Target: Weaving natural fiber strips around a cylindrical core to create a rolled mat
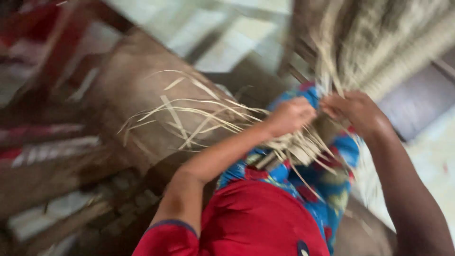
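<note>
The picture is blurry, so small things are hard to see. Both hands are on the bunch of pale straw strips (pixel 296 147) lying across the person's lap. The left hand (pixel 290 116) is curled shut around some strips just above the bunch. The right hand (pixel 353 111) is just beside it, on the other side, and its fingers look bent around strips too, though I cannot tell how tight. The hands are almost touching. Long loose strips (pixel 189 116) fan out away from the left hand over a brown chair (pixel 123 80). Above the right hand hangs a big woven mat (pixel 379 42) of the same straw. The lap cloth (pixel 332 189) under the bunch is blue and red
</note>
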